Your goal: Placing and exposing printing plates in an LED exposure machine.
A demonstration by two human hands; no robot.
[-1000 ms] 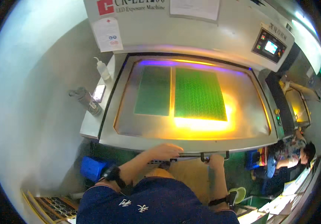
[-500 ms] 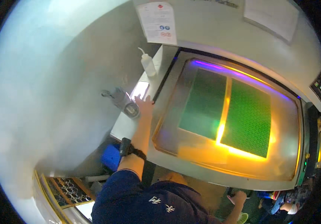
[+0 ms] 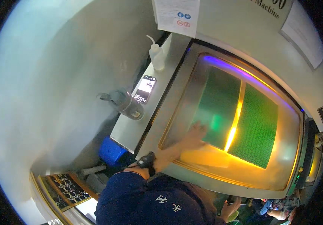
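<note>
My left hand (image 3: 196, 135), smeared by motion, reaches over the lit machine bed (image 3: 184, 116) with its fingers stretched out and nothing visible in them. It is at the lower left corner of a dark green sheet (image 3: 221, 108). Beside that, across a glowing yellow strip, lies a brighter green sheet (image 3: 255, 127). Down at the machine's front edge, my right hand (image 3: 231, 209) has its fingers bent around a dark thing that I cannot make out. On the left ledge lies a phone (image 3: 145, 90) with its screen lit.
A grey bottle (image 3: 125, 105) with a loop lid and a white squeeze bottle (image 3: 156, 57) stand on the left ledge (image 3: 129, 129). Below it is a blue bin (image 3: 111, 152). A rack with ring-patterned sheets (image 3: 69, 190) stands at lower left. Another person (image 3: 276, 212) is at lower right.
My left hand has left the phone on the ledge and moved right, over the lit bed. My right hand has shifted slightly down and left in view. The view itself has turned.
</note>
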